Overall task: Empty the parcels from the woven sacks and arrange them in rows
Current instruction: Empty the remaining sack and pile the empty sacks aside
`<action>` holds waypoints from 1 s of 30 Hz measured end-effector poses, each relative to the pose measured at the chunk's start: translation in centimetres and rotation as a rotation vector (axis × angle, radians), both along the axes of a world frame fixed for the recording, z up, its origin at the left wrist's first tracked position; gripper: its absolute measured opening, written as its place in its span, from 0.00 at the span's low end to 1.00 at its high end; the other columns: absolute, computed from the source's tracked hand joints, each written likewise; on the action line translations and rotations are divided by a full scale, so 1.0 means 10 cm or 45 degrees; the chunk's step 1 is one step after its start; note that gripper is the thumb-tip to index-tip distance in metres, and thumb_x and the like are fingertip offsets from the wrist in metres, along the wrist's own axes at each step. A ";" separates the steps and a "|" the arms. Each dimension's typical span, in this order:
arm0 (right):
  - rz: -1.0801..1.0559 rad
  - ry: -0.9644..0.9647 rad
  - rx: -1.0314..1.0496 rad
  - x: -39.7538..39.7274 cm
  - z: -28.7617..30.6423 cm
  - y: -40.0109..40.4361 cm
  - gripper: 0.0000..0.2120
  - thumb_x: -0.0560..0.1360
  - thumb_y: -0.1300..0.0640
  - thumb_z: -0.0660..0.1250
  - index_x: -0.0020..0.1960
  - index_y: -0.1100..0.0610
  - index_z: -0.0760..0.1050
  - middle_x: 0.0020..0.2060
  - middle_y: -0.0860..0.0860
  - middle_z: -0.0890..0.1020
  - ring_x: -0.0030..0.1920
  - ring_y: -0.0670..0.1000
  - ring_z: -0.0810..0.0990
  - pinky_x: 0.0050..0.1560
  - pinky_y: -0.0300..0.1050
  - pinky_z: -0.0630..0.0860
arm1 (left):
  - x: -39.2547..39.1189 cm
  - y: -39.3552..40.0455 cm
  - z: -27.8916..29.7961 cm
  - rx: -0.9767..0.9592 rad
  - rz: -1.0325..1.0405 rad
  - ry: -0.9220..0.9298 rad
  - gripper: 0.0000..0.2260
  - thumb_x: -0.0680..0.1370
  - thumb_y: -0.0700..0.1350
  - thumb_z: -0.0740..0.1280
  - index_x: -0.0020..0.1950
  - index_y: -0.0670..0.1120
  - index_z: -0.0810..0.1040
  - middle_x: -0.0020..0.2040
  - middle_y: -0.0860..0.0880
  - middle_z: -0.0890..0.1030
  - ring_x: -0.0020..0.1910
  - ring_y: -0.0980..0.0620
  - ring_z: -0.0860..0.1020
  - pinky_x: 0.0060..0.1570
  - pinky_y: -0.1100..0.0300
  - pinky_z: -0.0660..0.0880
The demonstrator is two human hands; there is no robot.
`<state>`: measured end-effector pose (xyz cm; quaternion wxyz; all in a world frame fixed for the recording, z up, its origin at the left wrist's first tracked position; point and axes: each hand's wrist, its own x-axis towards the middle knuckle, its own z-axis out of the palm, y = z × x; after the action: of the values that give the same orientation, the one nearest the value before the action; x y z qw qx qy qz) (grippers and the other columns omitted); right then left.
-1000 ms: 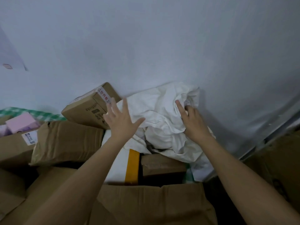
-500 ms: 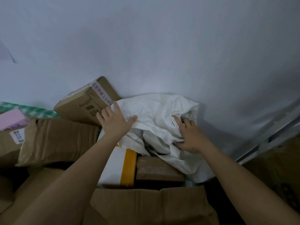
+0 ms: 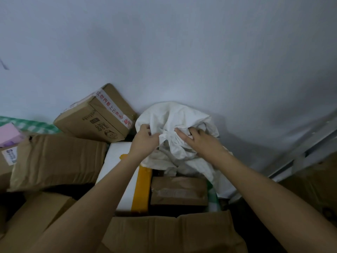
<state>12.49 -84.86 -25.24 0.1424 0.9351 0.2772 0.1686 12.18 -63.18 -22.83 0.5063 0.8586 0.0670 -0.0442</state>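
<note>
Against the wall, left hand [image 3: 144, 138] and right hand [image 3: 200, 141] — fingers curled — grip the crumpled white sack [image 3: 175, 115]

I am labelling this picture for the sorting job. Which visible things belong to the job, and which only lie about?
Belong to the job:
- white woven sack, gripped by left hand and right hand
- tilted taped carton
- brown padded parcel
- white and yellow parcel
- small brown parcel

Only lying about:
- green checked cloth
- wall
</note>
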 end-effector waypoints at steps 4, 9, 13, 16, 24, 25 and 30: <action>0.025 -0.052 0.056 0.08 -0.30 -0.03 0.33 0.70 0.65 0.61 0.73 0.54 0.57 0.48 0.64 0.77 0.29 0.59 0.78 0.21 0.45 0.74 | -0.18 -0.25 -0.07 -0.162 -0.131 -0.119 0.14 0.81 0.46 0.59 0.65 0.50 0.60 0.42 0.47 0.79 0.40 0.49 0.78 0.45 0.50 0.76; -0.102 0.539 0.226 -0.18 -0.46 -0.16 0.52 0.74 0.64 0.66 0.74 0.40 0.27 0.76 0.59 0.53 0.60 0.65 0.74 0.48 0.55 0.78 | -0.23 -0.40 -0.26 -0.048 -0.287 -0.091 0.19 0.80 0.47 0.60 0.67 0.53 0.56 0.52 0.42 0.75 0.47 0.48 0.76 0.51 0.51 0.75; -0.290 0.940 0.350 -0.39 0.01 -0.22 0.43 0.77 0.51 0.64 0.73 0.31 0.33 0.77 0.48 0.49 0.70 0.60 0.65 0.58 0.54 0.75 | -0.20 -0.49 -0.32 0.056 -0.340 -0.003 0.23 0.75 0.36 0.62 0.66 0.50 0.56 0.61 0.37 0.67 0.51 0.43 0.74 0.48 0.53 0.73; -0.257 0.493 0.352 -0.52 0.51 -0.07 0.17 0.79 0.45 0.59 0.67 0.45 0.72 0.60 0.53 0.78 0.56 0.57 0.77 0.50 0.50 0.77 | -0.17 -0.56 -0.37 0.202 -0.310 -0.010 0.22 0.75 0.34 0.63 0.64 0.48 0.58 0.61 0.39 0.64 0.50 0.44 0.71 0.49 0.53 0.72; -0.560 0.913 0.474 -0.26 0.20 0.05 0.56 0.65 0.34 0.72 0.72 0.31 0.30 0.78 0.52 0.39 0.76 0.63 0.46 0.72 0.63 0.55 | -0.13 -0.58 -0.55 0.592 -0.379 0.076 0.23 0.77 0.42 0.63 0.69 0.45 0.56 0.64 0.37 0.64 0.62 0.34 0.66 0.56 0.45 0.67; -0.541 0.907 0.416 -0.30 0.06 0.08 0.56 0.66 0.35 0.72 0.72 0.32 0.29 0.78 0.53 0.41 0.76 0.63 0.49 0.70 0.62 0.59 | -0.11 -0.54 -0.55 0.614 -0.434 0.110 0.24 0.78 0.41 0.62 0.71 0.45 0.55 0.64 0.37 0.64 0.62 0.35 0.67 0.55 0.46 0.67; -0.614 0.818 0.237 -0.32 -0.34 0.07 0.56 0.67 0.42 0.75 0.77 0.41 0.35 0.73 0.58 0.51 0.70 0.64 0.60 0.60 0.58 0.71 | -0.05 -0.35 -0.28 0.718 -0.792 0.269 0.18 0.82 0.43 0.56 0.72 0.45 0.60 0.62 0.39 0.72 0.59 0.40 0.72 0.51 0.53 0.68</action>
<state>9.27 -84.17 -28.69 -0.0010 0.9872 0.0642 -0.1457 11.66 -66.68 -25.64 0.2048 0.9334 -0.1340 -0.2623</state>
